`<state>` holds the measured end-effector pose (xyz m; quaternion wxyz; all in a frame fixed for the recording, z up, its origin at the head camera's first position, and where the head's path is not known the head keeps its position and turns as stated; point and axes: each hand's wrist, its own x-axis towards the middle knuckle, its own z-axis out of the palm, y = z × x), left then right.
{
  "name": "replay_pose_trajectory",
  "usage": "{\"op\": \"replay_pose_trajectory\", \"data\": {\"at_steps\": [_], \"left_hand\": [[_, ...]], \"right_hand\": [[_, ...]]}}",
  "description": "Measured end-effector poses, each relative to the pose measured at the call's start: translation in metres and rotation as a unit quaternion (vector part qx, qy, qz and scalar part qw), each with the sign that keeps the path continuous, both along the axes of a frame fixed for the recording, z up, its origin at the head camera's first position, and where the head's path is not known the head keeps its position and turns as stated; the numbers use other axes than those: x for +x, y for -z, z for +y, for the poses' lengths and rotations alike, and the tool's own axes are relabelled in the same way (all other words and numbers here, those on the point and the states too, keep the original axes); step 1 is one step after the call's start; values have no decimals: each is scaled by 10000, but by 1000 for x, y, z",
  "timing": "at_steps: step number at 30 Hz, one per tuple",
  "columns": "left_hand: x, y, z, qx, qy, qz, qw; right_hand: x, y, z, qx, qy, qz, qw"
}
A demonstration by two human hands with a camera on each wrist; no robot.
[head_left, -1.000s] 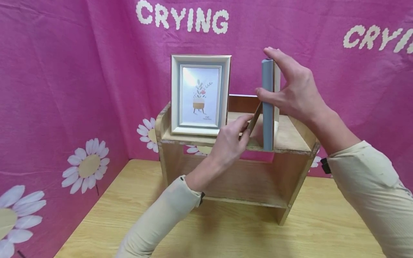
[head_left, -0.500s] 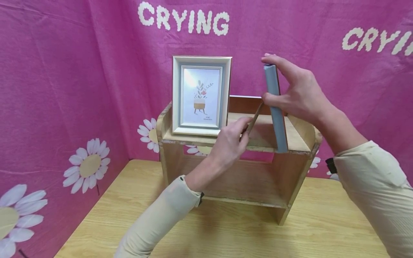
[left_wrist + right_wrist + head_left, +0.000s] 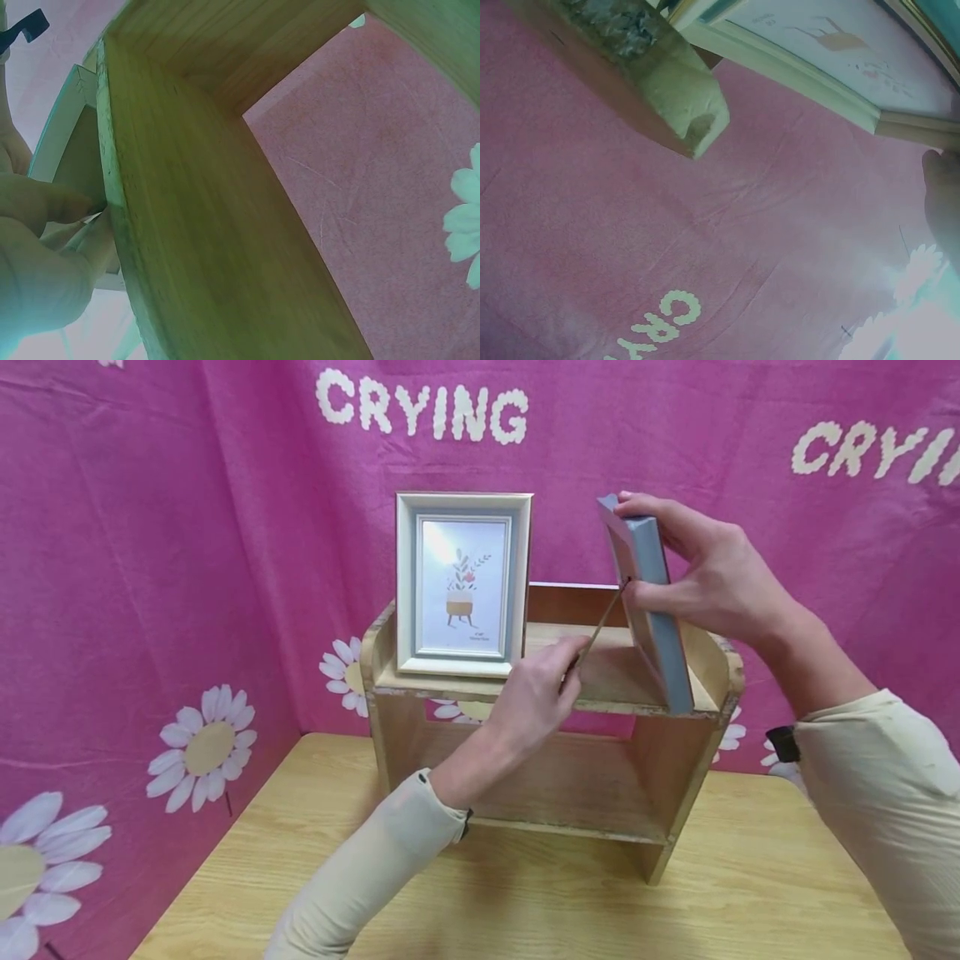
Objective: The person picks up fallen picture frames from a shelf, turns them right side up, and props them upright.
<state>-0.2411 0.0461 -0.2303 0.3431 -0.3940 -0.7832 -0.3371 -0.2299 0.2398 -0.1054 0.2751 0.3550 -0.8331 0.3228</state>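
Observation:
My right hand (image 3: 720, 568) grips a picture frame (image 3: 663, 618) near its top, fingers over the upper edge and thumb on its back. The frame stands edge-on, tilted, at the front right of the wooden shelf unit's top board. My left hand (image 3: 536, 685) pinches the thin support leg (image 3: 603, 618) that slants out from the frame's back. In the left wrist view, the left fingers (image 3: 52, 206) meet at the leg beside the board edge. The right wrist view shows the held frame's front with a printed plant picture (image 3: 840, 45).
A second picture frame (image 3: 465, 585), cream and blue-grey, stands upright at the left of the top board, facing forward. The two-tier shelf unit (image 3: 555, 785) rests on a wood-grain table (image 3: 570, 910). A pink curtain (image 3: 240, 527) with daisies and lettering hangs behind and at left.
My right hand has moved the held frame to the right, tilting and turning it so its back now shows. My left hand stays at the leg; the leg now reaches further right.

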Motion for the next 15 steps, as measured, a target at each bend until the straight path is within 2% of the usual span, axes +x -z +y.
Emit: {"op": "replay_pose_trajectory", "data": {"at_steps": [4,8,13,15], "left_hand": [[2,0,0,-141,-95,95,9998],[2,0,0,-181,-118,126,9997],[1,-1,-1,-112,-176,57,9998],[1,-2,0,-33,-158,-34,9999]], "right_hand": [[1,-2,4,-174,-230,-486,9984],[2,-7,10,-132,-412,-987,9942],[2,-16,21,21,-480,-1663,9849],[0,-18,24,66,-531,-1764,9829]]}}
